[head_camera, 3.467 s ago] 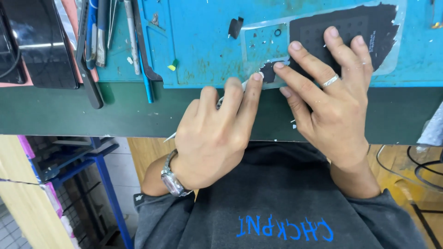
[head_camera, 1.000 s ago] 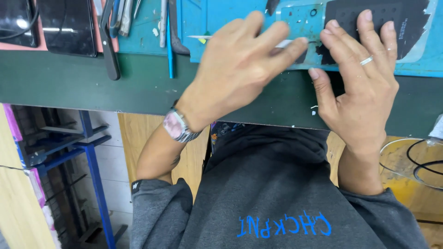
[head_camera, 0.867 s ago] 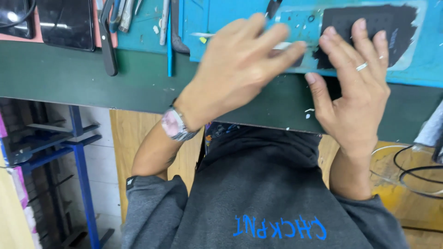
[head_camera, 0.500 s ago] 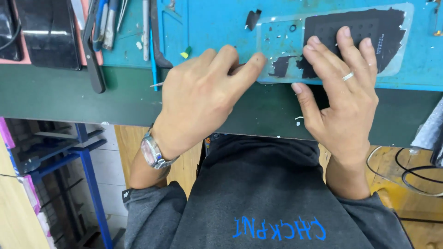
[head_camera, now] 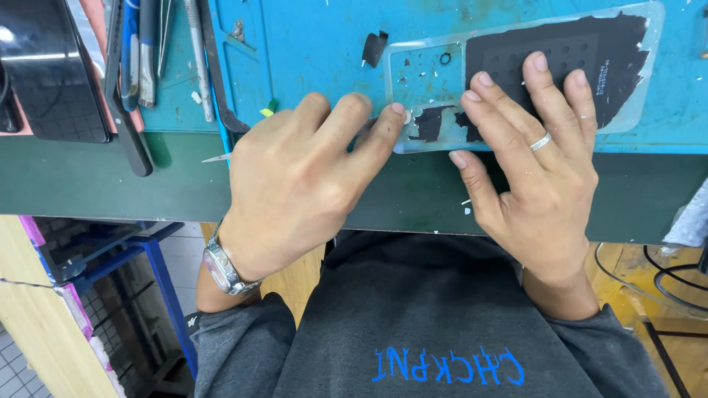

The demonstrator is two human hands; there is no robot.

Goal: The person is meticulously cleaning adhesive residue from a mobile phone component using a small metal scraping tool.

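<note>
Since the frame half a second back, the left hand [head_camera: 295, 177] has been sliding a little further along the near edge of the clear panel [head_camera: 516, 74], and its fingertip is now sitting at the panel's near left corner, where earlier it was just short of it. The right hand [head_camera: 538, 155] is staying put, pressing down as before.

Nearest the camera, the dark grey sweater [head_camera: 435, 324] is filling the lower frame, with the wristwatch [head_camera: 221, 269] showing on the left wrist. Beyond it, both hands are reaching over the dark green front strip of the bench [head_camera: 110, 177]. The left hand is lying with its fingers loosely bunched, one fingertip touching the panel's corner; whether a nail or a small tool is working under the black film [head_camera: 568, 55] there, I cannot tell. The right hand is spreading flat, fingers apart, pinning the panel to the blue mat [head_camera: 317, 44], a ring [head_camera: 540, 141] on one finger.

The panel is lying with its long axis running left to right, just ahead of both hands, and the left hand is the nearer to its bared end. The black film is still covering the right part; torn scraps are sitting by the left fingertip.

Farther off to the left, tweezers and hand tools [head_camera: 147, 51] are lying beside a dark phone [head_camera: 48, 74], both cut off by the frame's top edge.
</note>
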